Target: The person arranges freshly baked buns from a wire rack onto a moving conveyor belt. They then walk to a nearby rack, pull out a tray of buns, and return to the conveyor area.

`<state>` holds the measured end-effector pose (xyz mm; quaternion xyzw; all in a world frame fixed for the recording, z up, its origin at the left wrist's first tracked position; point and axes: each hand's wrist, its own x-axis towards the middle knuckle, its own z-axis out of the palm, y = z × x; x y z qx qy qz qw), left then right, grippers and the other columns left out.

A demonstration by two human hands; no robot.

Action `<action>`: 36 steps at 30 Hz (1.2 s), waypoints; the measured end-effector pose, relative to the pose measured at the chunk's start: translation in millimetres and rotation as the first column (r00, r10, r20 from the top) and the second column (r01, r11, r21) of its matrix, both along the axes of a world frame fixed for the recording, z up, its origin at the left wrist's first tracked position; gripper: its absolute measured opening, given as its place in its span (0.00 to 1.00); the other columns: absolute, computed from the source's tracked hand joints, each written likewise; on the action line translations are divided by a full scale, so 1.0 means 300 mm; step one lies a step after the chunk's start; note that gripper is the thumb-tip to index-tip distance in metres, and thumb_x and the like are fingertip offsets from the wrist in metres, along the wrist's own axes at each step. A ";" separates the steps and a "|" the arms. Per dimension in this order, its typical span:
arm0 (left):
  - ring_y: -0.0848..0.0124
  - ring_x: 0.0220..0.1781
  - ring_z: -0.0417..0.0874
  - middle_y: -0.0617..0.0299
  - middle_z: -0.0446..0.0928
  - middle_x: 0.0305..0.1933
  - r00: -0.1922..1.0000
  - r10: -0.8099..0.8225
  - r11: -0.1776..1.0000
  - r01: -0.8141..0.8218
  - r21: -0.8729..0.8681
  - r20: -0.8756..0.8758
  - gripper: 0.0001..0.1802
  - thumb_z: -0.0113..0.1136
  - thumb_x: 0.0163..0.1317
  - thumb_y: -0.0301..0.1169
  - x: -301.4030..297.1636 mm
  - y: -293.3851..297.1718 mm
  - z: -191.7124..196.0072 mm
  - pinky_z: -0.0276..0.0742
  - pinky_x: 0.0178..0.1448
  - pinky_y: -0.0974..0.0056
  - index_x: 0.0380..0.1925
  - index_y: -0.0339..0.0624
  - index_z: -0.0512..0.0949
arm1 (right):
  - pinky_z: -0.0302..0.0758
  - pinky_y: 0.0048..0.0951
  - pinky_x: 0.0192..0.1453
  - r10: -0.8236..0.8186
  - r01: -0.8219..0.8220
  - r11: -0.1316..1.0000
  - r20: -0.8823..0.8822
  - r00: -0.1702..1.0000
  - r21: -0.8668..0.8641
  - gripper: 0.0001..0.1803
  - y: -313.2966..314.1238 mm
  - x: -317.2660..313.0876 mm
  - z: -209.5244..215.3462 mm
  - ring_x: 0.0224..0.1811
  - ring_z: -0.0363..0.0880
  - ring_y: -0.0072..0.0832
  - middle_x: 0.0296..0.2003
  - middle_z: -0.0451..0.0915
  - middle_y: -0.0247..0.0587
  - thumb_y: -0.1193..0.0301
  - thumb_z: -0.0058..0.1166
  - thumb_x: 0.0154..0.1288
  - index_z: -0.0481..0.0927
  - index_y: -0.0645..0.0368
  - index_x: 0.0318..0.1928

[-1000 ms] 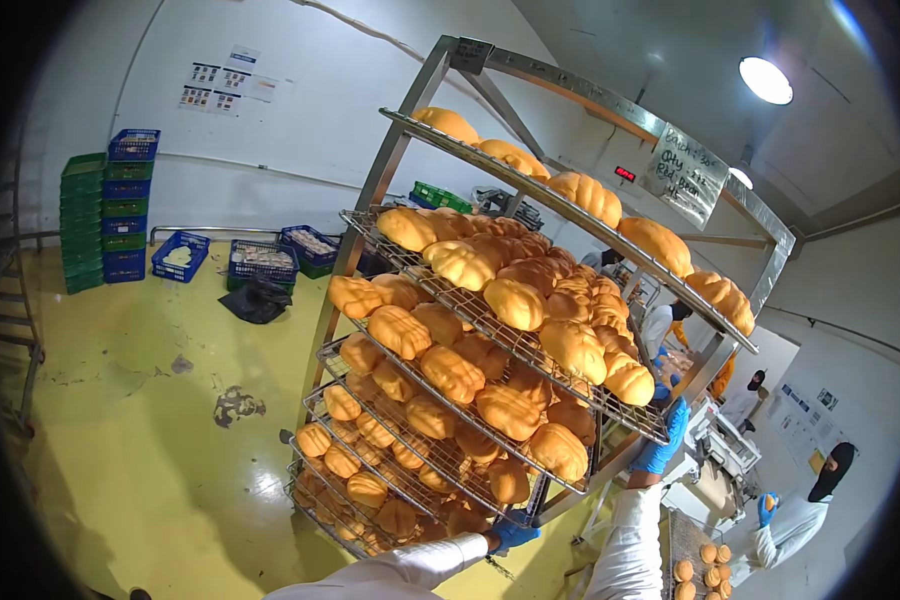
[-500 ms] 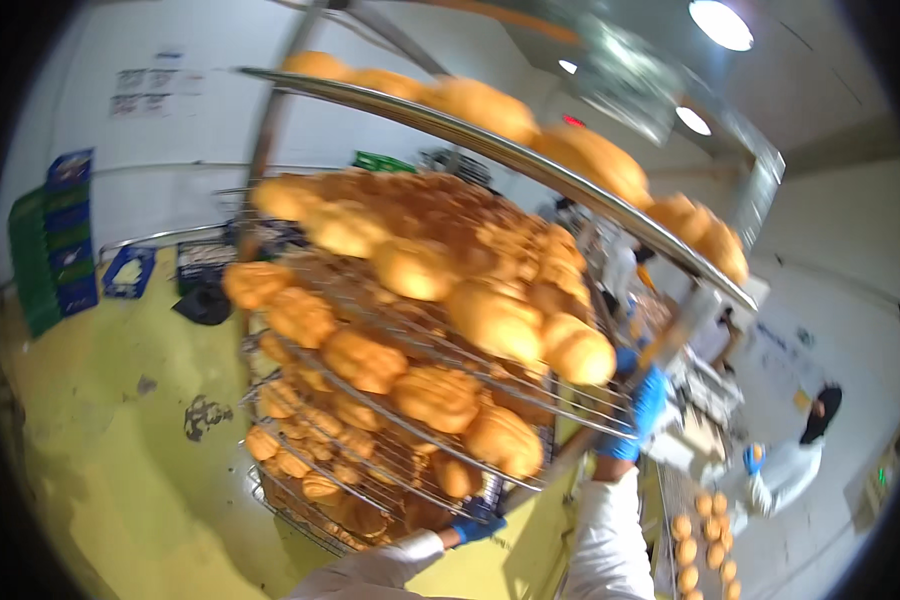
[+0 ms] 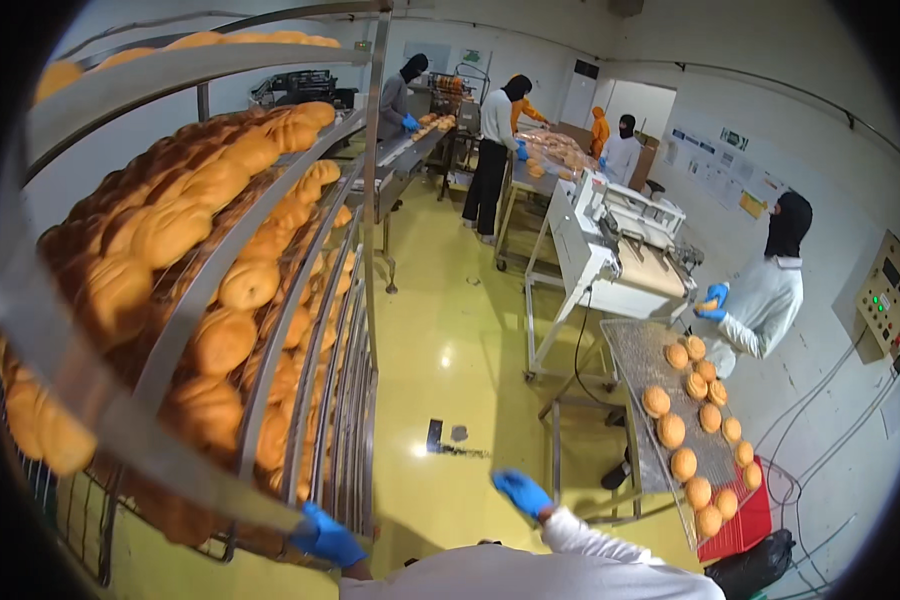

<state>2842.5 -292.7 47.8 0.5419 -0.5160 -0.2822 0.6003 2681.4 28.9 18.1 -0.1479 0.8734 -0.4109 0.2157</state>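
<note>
**A:** Rack (image 3: 270,330) of buns, tall steel frame, stands at the person's left. Every wire shelf is loaded with golden buns (image 3: 220,340). Judgement: heavy as a whole and stiff in the frame, but the load is soft and loose, so a jolt or tilt could roll buns off the shelf edges.

**B:** Hands?

**A:** Left hand (image 3: 327,538), blue glove, is closed around the lower front bar of the rack near its corner post. Right hand (image 3: 521,493), also gloved, hangs free to the right of the rack, fingers loosely curled, pinching nothing and touching nothing.

**B:** Best hold?

**A:** The upright post or frame bars, never the wire shelves or the buns. Steel looks smooth; a glove could slip on it, so a full wrap seems wiser than fingertips.

**B:** Room to move?

**A:** Yellow floor (image 3: 460,350) right of the rack is an open lane running away from the person. Some small dark marks lie on it just beyond the rack's near corner; whether they would catch a wheel cannot be told. Further right of the rack, a machine table (image 3: 610,250) and a tray (image 3: 635,345) of buns narrow the lane, with a co-worker (image 3: 765,290) beside them. More people stand at tables well beyond the rack's far end.
</note>
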 end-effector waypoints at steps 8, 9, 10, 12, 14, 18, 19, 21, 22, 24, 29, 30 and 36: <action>0.48 0.42 0.88 0.35 0.85 0.45 0.883 0.459 0.886 -0.447 -0.122 0.096 0.21 0.71 0.68 0.32 0.019 -0.050 -0.198 0.84 0.46 0.48 0.46 0.20 0.79 | 0.77 0.45 0.66 0.485 -0.619 0.480 0.400 0.777 0.622 0.26 0.703 -0.337 -0.654 0.61 0.82 0.50 0.61 0.82 0.51 0.53 0.42 0.80 0.82 0.55 0.62; 0.47 0.42 0.87 0.36 0.85 0.45 0.806 0.568 0.823 -0.555 -0.119 0.169 0.20 0.70 0.68 0.32 0.033 -0.066 -0.215 0.84 0.46 0.47 0.47 0.21 0.79 | 0.77 0.45 0.65 0.501 -0.657 0.458 0.437 0.747 0.598 0.26 0.679 -0.417 -0.671 0.61 0.82 0.50 0.61 0.82 0.50 0.53 0.42 0.80 0.83 0.55 0.62; 0.47 0.42 0.87 0.37 0.85 0.46 0.733 0.644 0.765 -0.628 -0.146 0.221 0.19 0.68 0.69 0.31 0.050 -0.084 -0.233 0.83 0.47 0.46 0.48 0.22 0.79 | 0.78 0.45 0.64 0.504 -0.696 0.405 0.491 0.711 0.593 0.25 0.642 -0.516 -0.675 0.61 0.82 0.50 0.62 0.82 0.50 0.53 0.43 0.80 0.83 0.55 0.61; 0.45 0.43 0.85 0.40 0.85 0.47 0.411 0.679 0.705 -0.596 -0.384 0.609 0.17 0.65 0.71 0.32 0.107 -0.124 -0.268 0.82 0.48 0.44 0.50 0.26 0.80 | 0.77 0.45 0.63 0.328 -0.420 0.695 0.263 0.907 0.584 0.25 0.412 -0.844 -0.710 0.57 0.84 0.50 0.52 0.87 0.54 0.52 0.51 0.74 0.86 0.60 0.53; 0.42 0.45 0.83 0.42 0.84 0.50 0.104 0.583 0.735 -0.490 -0.468 0.806 0.17 0.63 0.73 0.34 0.182 -0.188 -0.305 0.80 0.51 0.43 0.53 0.30 0.79 | 0.80 0.36 0.53 0.152 -0.155 0.961 0.029 0.988 0.231 0.19 0.105 -1.124 -0.719 0.44 0.87 0.35 0.39 0.89 0.47 0.60 0.62 0.67 0.87 0.63 0.48; 0.41 0.48 0.82 0.36 0.82 0.52 0.041 0.680 0.626 -0.551 -0.551 0.732 0.26 0.64 0.74 0.39 0.261 -0.263 -0.371 0.78 0.54 0.45 0.57 0.24 0.73 | 0.80 0.32 0.54 0.355 -0.353 0.935 0.037 0.934 -0.041 0.19 -0.525 -1.534 -0.618 0.46 0.85 0.30 0.44 0.88 0.43 0.61 0.60 0.72 0.85 0.64 0.53; 0.40 0.48 0.82 0.34 0.81 0.50 0.407 0.719 0.674 -0.605 -0.424 0.563 0.29 0.63 0.74 0.43 0.254 -0.272 -0.383 0.78 0.55 0.45 0.56 0.22 0.72 | 0.79 0.31 0.55 0.325 -0.316 0.944 0.104 0.940 -0.099 0.19 -0.643 -1.586 -0.561 0.47 0.85 0.29 0.46 0.88 0.42 0.63 0.59 0.73 0.84 0.64 0.55; 0.40 0.50 0.82 0.31 0.80 0.50 0.482 0.732 0.609 -0.780 -0.145 0.482 0.35 0.56 0.76 0.53 0.204 -0.291 -0.405 0.76 0.58 0.45 0.54 0.22 0.72 | 0.77 0.31 0.61 0.457 -0.332 0.847 0.249 0.854 -0.414 0.20 -0.766 -1.642 -0.421 0.54 0.83 0.29 0.51 0.87 0.40 0.64 0.58 0.75 0.82 0.64 0.60; 0.44 0.55 0.81 0.35 0.78 0.56 0.461 0.744 0.590 -0.793 -0.153 0.483 0.32 0.53 0.77 0.50 0.139 -0.292 -0.439 0.76 0.62 0.46 0.59 0.26 0.71 | 0.76 0.31 0.63 0.484 -0.382 0.851 0.253 0.838 -0.362 0.20 -0.752 -1.635 -0.367 0.56 0.83 0.29 0.53 0.86 0.41 0.64 0.58 0.76 0.81 0.64 0.61; 0.51 0.63 0.80 0.42 0.74 0.69 0.445 0.782 0.580 -0.775 -0.250 0.437 0.30 0.48 0.80 0.46 -0.020 -0.279 -0.513 0.76 0.70 0.49 0.69 0.33 0.70 | 0.74 0.31 0.68 0.606 -0.525 0.749 0.099 0.789 -0.405 0.21 -0.745 -1.717 -0.299 0.60 0.81 0.28 0.56 0.85 0.41 0.65 0.58 0.77 0.80 0.63 0.63; 0.53 0.66 0.80 0.46 0.77 0.68 0.407 -0.796 0.504 0.036 0.863 0.448 0.29 0.52 0.76 0.46 -1.034 -0.170 -1.032 0.75 0.70 0.52 0.66 0.36 0.74 | 0.77 0.31 0.67 0.287 -0.217 0.940 0.266 0.920 -0.265 0.21 -0.354 -2.009 -0.551 0.58 0.82 0.28 0.57 0.84 0.44 0.65 0.59 0.76 0.80 0.64 0.63; 0.53 0.66 0.80 0.47 0.78 0.68 0.115 -0.977 0.201 0.210 0.957 0.180 0.29 0.53 0.75 0.46 -1.267 -0.141 -1.105 0.75 0.70 0.52 0.66 0.37 0.75 | 0.79 0.32 0.61 0.144 -0.055 0.967 0.359 0.922 -0.247 0.21 -0.222 -2.068 -0.645 0.53 0.83 0.28 0.54 0.85 0.44 0.64 0.61 0.75 0.82 0.64 0.61; 0.55 0.60 0.85 0.47 0.84 0.57 0.063 -0.996 0.088 0.748 0.658 0.062 0.27 0.62 0.71 0.46 -2.614 -0.077 -0.963 0.78 0.65 0.56 0.61 0.39 0.79 | 0.80 0.44 0.60 0.127 -0.431 0.595 0.450 0.884 0.679 0.19 0.543 -2.292 -0.908 0.57 0.85 0.45 0.52 0.88 0.48 0.58 0.54 0.72 0.86 0.51 0.56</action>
